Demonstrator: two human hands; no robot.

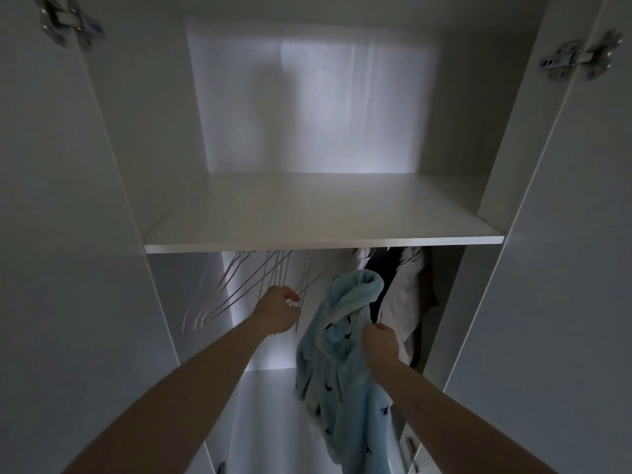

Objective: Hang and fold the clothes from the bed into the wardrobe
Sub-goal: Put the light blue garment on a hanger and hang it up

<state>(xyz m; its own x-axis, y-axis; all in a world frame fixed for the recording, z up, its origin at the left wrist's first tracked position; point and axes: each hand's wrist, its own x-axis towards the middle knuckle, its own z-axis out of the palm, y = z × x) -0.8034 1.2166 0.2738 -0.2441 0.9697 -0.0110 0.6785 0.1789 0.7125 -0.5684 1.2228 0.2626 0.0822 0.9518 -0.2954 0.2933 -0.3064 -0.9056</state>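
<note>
**A:** Where were your hands at that moment?

**B:** You had both arms stretched into the open wardrobe (530, 165), below its white shelf (325, 242). Your right hand (379, 343) was clenched on a fistful of the light blue fleece garment (342, 371), near its zip edge.

**A:** And the garment itself?

**B:** It hung from your fist in the hanging space under the shelf. Its hood or collar end rose above your knuckles and the rest trailed down towards the bottom of the view. It had small dark figures printed on it. It sat just in front of the hung clothes (407, 295), a dark piece and a pale one, at the right of the compartment. I could not tell whether it touched them.

**A:** What about the left?

**B:** Your left hand (278, 309) was at the bunch of empty white hangers (239, 285) on the left side. Your fingers (292, 295) were curled round the lower end of one or two of them. It looked like a light hold, but how firm it was I could not tell. The hangers were splayed and tilted towards the left.

**A:** Anything else in view?

**B:** A metal hinge (68, 23) showed at the upper left and another hinge (578, 58) at the upper right, both blurred.
</note>
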